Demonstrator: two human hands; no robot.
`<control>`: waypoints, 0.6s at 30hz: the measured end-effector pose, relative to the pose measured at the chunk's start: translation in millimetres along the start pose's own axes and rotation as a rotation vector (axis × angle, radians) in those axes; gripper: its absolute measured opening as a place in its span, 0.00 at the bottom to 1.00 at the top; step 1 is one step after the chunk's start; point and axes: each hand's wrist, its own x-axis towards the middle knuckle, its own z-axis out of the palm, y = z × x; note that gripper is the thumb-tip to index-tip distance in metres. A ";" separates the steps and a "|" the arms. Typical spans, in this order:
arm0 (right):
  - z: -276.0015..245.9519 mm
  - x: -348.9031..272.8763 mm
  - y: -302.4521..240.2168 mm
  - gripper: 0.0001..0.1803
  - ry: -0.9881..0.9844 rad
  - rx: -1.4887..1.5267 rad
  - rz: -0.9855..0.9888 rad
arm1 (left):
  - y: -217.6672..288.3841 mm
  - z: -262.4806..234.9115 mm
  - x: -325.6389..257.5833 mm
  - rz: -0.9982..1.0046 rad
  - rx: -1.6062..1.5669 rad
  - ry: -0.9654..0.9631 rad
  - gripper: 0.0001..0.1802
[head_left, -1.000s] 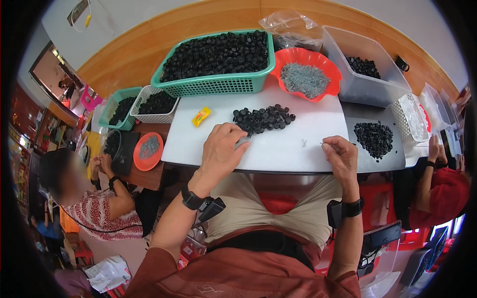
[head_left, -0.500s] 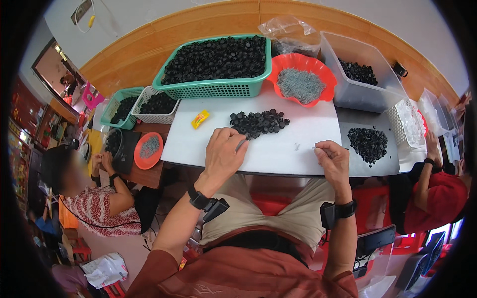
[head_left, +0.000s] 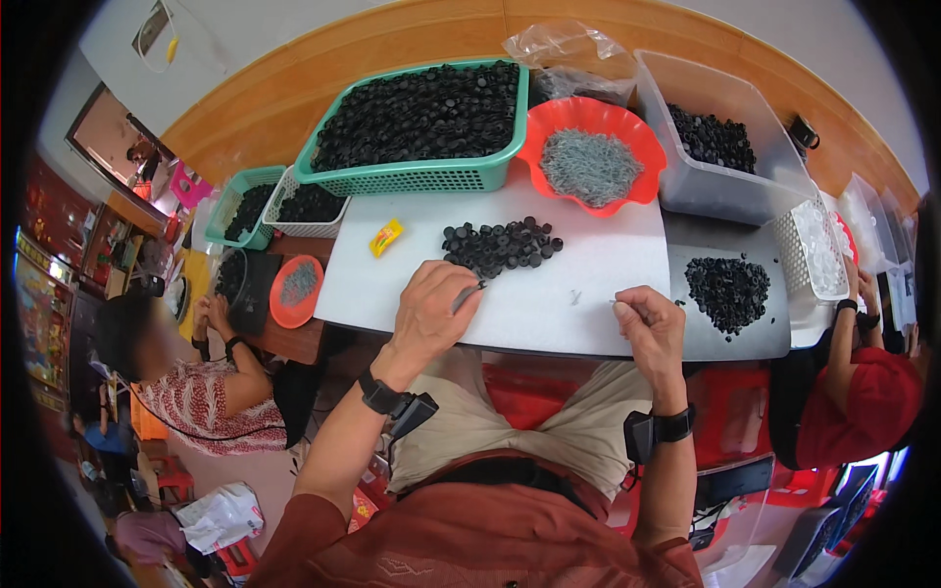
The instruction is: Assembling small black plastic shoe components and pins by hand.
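Observation:
Just in front of a loose pile of small black round caps (head_left: 502, 245), my left hand (head_left: 433, 312) is closed with the fingers bent inward. A grey piece shows along its fingers and a small dark bit at the tips, too small to name. To the right, over the front of the white work surface (head_left: 392, 294), my right hand (head_left: 651, 331) pinches a thin grey metal pin (head_left: 616, 302) between thumb and forefinger. Several similar loose pins (head_left: 576, 297) lie on the white surface between my hands.
Behind the pile stand a green basket (head_left: 412, 178) of black caps, a red scalloped bowl (head_left: 534, 147) of grey pins and a clear bin (head_left: 711, 196). A yellow packet (head_left: 386, 237) lies left; small black parts (head_left: 727, 294) lie right. Co-workers sit on both sides.
The view has shifted slightly. My left hand has drawn a little back from the pile toward me. My right hand stays in nearly the same place, still pinching the pin.

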 end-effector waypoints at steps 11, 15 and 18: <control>2.3 0.2 -1.8 0.04 0.022 -0.004 -0.029 | 0.0 0.3 0.0 0.052 -0.001 -0.051 0.12; 2.1 0.7 -2.2 0.04 0.033 -0.016 0.003 | 1.3 -0.1 0.0 0.037 0.012 -0.057 0.12; 2.4 0.1 -1.6 0.04 0.037 -0.018 -0.012 | 5.0 -2.8 3.6 0.074 0.028 -0.078 0.12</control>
